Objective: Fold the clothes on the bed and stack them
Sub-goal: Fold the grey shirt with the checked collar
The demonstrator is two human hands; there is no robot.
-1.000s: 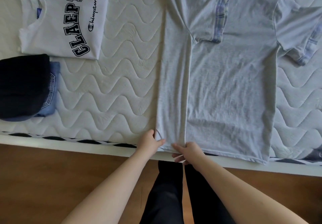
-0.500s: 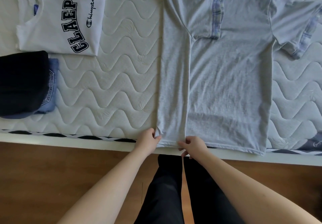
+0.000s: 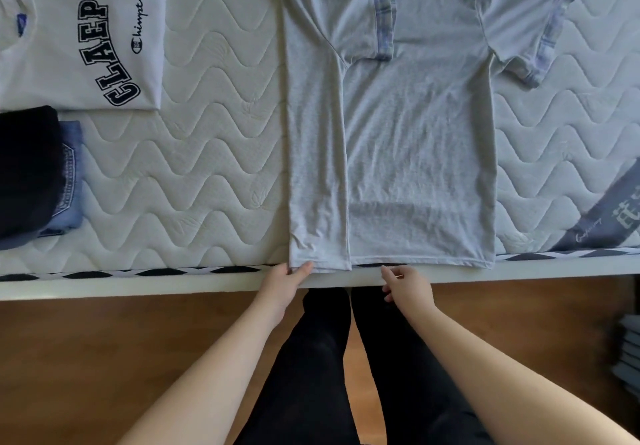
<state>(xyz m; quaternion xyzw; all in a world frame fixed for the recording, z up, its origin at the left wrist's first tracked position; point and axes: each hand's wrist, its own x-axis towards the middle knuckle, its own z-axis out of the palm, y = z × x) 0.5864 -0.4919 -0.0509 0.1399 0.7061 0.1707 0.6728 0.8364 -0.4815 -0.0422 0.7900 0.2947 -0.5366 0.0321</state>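
A light grey T-shirt [image 3: 415,133] with plaid-trimmed sleeves lies flat on the white quilted mattress [image 3: 207,167]. Its left side and left sleeve are folded inward over the body; the right sleeve spreads out. My left hand [image 3: 285,280] pinches the bottom-left corner of the folded strip at the bed's edge. Just below the hem, near the fold line, my right hand [image 3: 405,285] hovers with fingers loosely curled and holds nothing.
A folded white T-shirt [image 3: 79,36] with dark lettering lies at the far left. In front of it sits a stack of a black garment [image 3: 27,174] on folded blue clothes [image 3: 69,181]. Wooden floor and my black-trousered legs are below the bed edge.
My right hand has let go of the hem and drawn right and back from it. The left hand stays pinching the corner. The view has shifted slightly.
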